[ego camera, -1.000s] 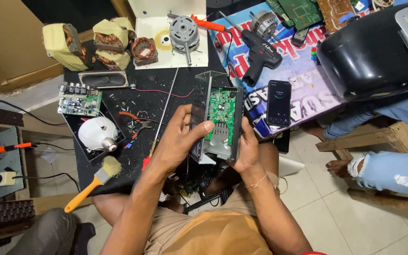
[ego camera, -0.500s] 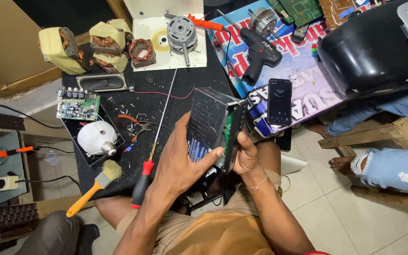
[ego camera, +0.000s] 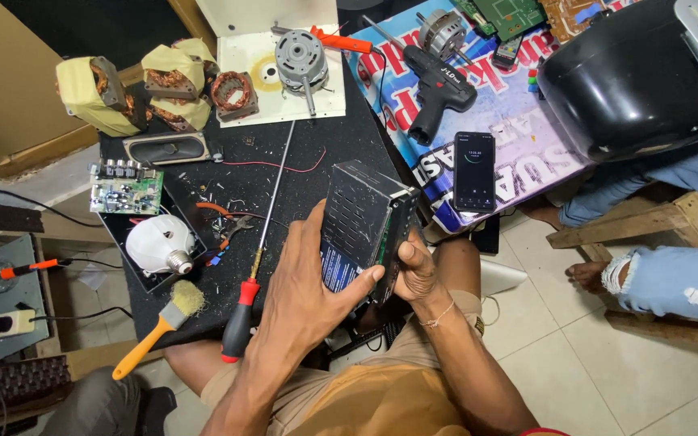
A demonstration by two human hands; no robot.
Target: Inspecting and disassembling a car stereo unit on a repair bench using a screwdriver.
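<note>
Metal box: a perforated grey metal case [ego camera: 363,218] with a green board showing along its right edge, held tilted at the centre of the frame, above the front edge of the black surface [ego camera: 317,165]
Left hand: the left hand [ego camera: 304,295] wraps the lower left of the case — its grip is closed on it, fingers spread over the perforated face, the thumb pressed to the lower right corner
Right hand: the right hand [ego camera: 415,270] clasps the case's right edge from below, its grip also closed on it; a thin bracelet sits at the wrist
Screwdriver: a long screwdriver with red and black handle [ego camera: 240,319] lies just left of the left hand, its shaft running up the surface
Brush: a yellow-handled brush [ego camera: 155,335] lies at the lower left, near the screwdriver handle
Bulb and board: a white bulb [ego camera: 155,245] lies left of centre, a small green circuit board [ego camera: 125,192] just above it
Coils: yellow-wrapped copper coils [ego camera: 135,85] sit in the upper left
Motor: a small motor [ego camera: 300,58] rests on a white sheet at the top centre
Drill and phone: a black drill [ego camera: 438,93] and a lit phone [ego camera: 474,171] lie on a printed banner — right of the case
Other person: legs in torn blue jeans [ego camera: 672,278] at the right edge
</note>
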